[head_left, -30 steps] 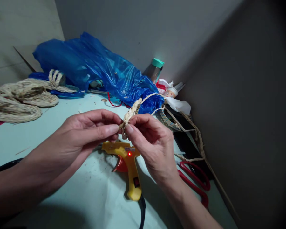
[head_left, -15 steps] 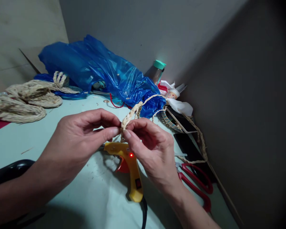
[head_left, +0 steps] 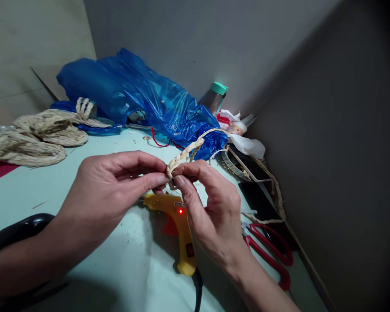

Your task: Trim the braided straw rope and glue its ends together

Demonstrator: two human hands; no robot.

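A pale braided straw cord (head_left: 184, 154) is pinched between my two hands above the table. My left hand (head_left: 117, 184) holds its near end from the left, thumb and forefinger closed on it. From the other side my right hand (head_left: 211, 203) grips the same spot with thumb and fingertips. The braid rises away from my fingers, and a thinner length runs back to the right. Below my hands lies a yellow glue gun (head_left: 184, 234) with an orange trigger and a lit red light. The exact grip point is partly covered by my fingertips.
A large blue plastic bag (head_left: 143, 95) lies along the wall. Straw slippers or bundles (head_left: 35, 143) are at left. Red-handled scissors (head_left: 269, 251), a dark phone (head_left: 258, 201) and a tape roll (head_left: 232, 164) lie at right. A bottle (head_left: 214, 97) with a green cap stands behind.
The braid has tilted further to the right between my fingers. Both hands stay pinched on it, with only small finger shifts. The view has moved slightly.
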